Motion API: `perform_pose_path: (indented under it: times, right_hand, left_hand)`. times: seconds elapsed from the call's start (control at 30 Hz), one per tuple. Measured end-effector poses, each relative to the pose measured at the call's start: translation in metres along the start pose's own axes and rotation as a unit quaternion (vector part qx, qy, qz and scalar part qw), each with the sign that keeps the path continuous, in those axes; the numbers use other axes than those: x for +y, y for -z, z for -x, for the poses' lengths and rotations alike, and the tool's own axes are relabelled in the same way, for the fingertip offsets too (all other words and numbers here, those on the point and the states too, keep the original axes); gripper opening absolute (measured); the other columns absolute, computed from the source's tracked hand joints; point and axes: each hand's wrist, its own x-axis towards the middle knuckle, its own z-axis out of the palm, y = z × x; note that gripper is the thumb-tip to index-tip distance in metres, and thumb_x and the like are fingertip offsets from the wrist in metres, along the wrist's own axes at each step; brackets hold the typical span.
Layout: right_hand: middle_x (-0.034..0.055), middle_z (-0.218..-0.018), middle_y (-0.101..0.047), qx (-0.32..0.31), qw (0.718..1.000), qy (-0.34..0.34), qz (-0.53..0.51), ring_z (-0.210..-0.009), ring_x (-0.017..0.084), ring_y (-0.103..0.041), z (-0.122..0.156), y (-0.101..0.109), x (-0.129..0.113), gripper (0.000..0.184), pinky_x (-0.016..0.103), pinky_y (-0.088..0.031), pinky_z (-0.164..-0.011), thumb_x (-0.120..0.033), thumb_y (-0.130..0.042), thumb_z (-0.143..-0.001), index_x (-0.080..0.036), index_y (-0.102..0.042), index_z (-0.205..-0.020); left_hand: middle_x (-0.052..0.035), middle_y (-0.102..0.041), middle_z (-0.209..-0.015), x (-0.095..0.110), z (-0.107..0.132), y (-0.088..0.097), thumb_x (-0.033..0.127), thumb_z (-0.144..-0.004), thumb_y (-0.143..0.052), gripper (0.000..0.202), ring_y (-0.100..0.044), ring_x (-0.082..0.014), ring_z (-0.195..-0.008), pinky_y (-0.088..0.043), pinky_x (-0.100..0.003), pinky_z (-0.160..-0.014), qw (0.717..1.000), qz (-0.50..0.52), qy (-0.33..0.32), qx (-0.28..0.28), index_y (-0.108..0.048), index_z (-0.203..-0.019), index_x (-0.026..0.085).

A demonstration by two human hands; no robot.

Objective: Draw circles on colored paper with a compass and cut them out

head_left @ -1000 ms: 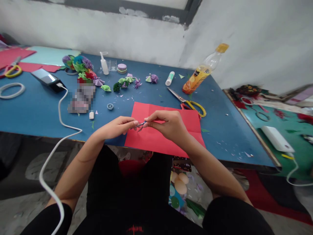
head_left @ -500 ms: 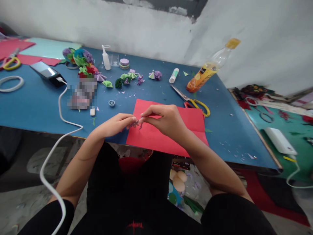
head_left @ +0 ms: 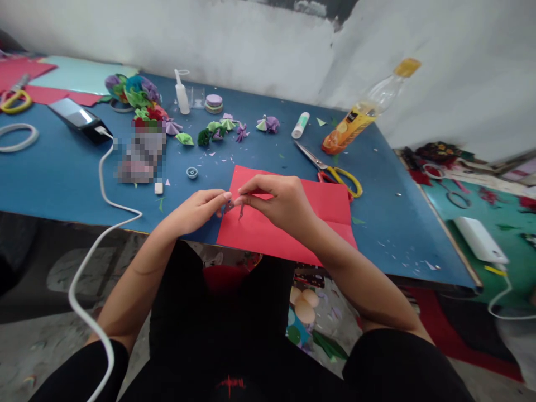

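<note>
Both hands meet over the left part of a creased red paper sheet (head_left: 293,237) at the table's near edge. My left hand (head_left: 199,212) is closed, thumb against fingers, on a small purplish paper piece (head_left: 229,206). My right hand (head_left: 278,201) pinches a thin purplish paper strip (head_left: 241,211) between thumb and forefinger, right beside the left fingertips. Whether the strip and the piece are joined I cannot tell. Scissors (head_left: 335,173) with red and yellow handles lie at the sheet's far right corner, blades pointing away.
Folded purple and green paper pieces (head_left: 218,131) lie behind the sheet. A glue stick (head_left: 300,125), a tilted orange drink bottle (head_left: 349,125) and a white squeeze bottle (head_left: 182,97) stand or lie farther back. A white cable (head_left: 103,178) runs from a phone (head_left: 79,120) over the left edge.
My fingertips have shifted slightly, with the left hand's thumb a little higher and the strip still in the right hand's pinch. The whole view has tilted a little.
</note>
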Motion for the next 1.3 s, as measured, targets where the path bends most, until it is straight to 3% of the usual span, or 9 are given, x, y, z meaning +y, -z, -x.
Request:
perform_pose_path:
  times: [0.07, 0.13, 0.27, 0.43, 0.6, 1.3]
  right_hand:
    - [0.0002, -0.074, -0.073, 0.021, 1.000, 0.015, 0.017, -0.067, 0.012, -0.066, 0.002, 0.002, -0.001, 0.012, 0.023, -0.050, -0.065, -0.029, -0.066, -0.085, -0.019, -0.069, -0.078]
    - [0.0003, -0.077, -0.074, 0.050, 0.998, 0.024, 0.030, -0.068, 0.013, -0.067, 0.005, 0.011, -0.004, 0.009, 0.024, -0.051, -0.067, -0.027, -0.068, -0.084, -0.020, -0.070, -0.080]
    - [-0.0009, -0.079, -0.075, 0.115, 0.991, -0.012, 0.060, -0.068, 0.014, -0.069, 0.016, 0.040, -0.009, 0.004, 0.025, -0.055, -0.066, -0.026, -0.074, -0.079, -0.024, -0.071, -0.081]
    - [-0.0005, -0.079, -0.075, 0.080, 0.994, -0.040, 0.064, -0.067, 0.015, -0.070, 0.036, 0.052, 0.005, 0.006, 0.026, -0.058, -0.066, -0.023, -0.075, -0.077, -0.024, -0.072, -0.082]
    - [0.0011, -0.080, -0.075, 0.076, 0.995, -0.059, 0.038, -0.068, 0.015, -0.070, 0.047, 0.048, 0.014, 0.006, 0.027, -0.059, -0.068, -0.023, -0.074, -0.078, -0.020, -0.071, -0.083]
    - [0.0010, -0.081, -0.076, 0.054, 0.995, -0.066, 0.057, -0.071, 0.017, -0.071, 0.047, 0.052, 0.010, 0.007, 0.028, -0.060, -0.071, -0.026, -0.074, -0.078, -0.023, -0.072, -0.084]
  left_hand:
    - [-0.0028, -0.063, -0.078, -0.002, 0.007, -0.004, 0.052, -0.091, -0.036, 0.045, -0.057, -0.0176, -0.075, -0.044, -0.029, -0.067, 0.994, -0.039, -0.011, 0.106, -0.064, -0.087, 0.017]
    - [-0.0048, -0.068, -0.089, -0.007, 0.015, -0.008, 0.049, -0.092, -0.039, 0.041, -0.060, -0.0190, -0.083, -0.046, -0.031, -0.076, 0.983, -0.074, -0.034, 0.162, -0.065, -0.091, 0.017]
    - [-0.0110, -0.065, -0.119, -0.018, 0.023, -0.016, 0.046, -0.089, -0.052, 0.038, -0.056, -0.0241, -0.113, -0.042, -0.038, -0.100, 0.973, -0.178, -0.119, 0.087, -0.063, -0.108, 0.015]
    - [-0.0149, -0.052, -0.139, -0.022, 0.021, -0.020, 0.046, -0.084, -0.063, 0.049, -0.045, -0.0310, -0.130, -0.036, -0.048, -0.107, 0.952, -0.283, -0.116, 0.032, -0.060, -0.121, 0.014]
    - [-0.0146, -0.051, -0.141, -0.020, 0.021, -0.020, 0.047, -0.084, -0.062, 0.050, -0.044, -0.0317, -0.131, -0.037, -0.049, -0.106, 0.948, -0.299, -0.103, 0.027, -0.060, -0.122, 0.015]
    - [-0.0133, -0.052, -0.140, -0.020, 0.021, -0.020, 0.048, -0.085, -0.060, 0.048, -0.045, -0.0298, -0.131, -0.037, -0.047, -0.106, 0.947, -0.303, -0.103, 0.030, -0.060, -0.121, 0.016]
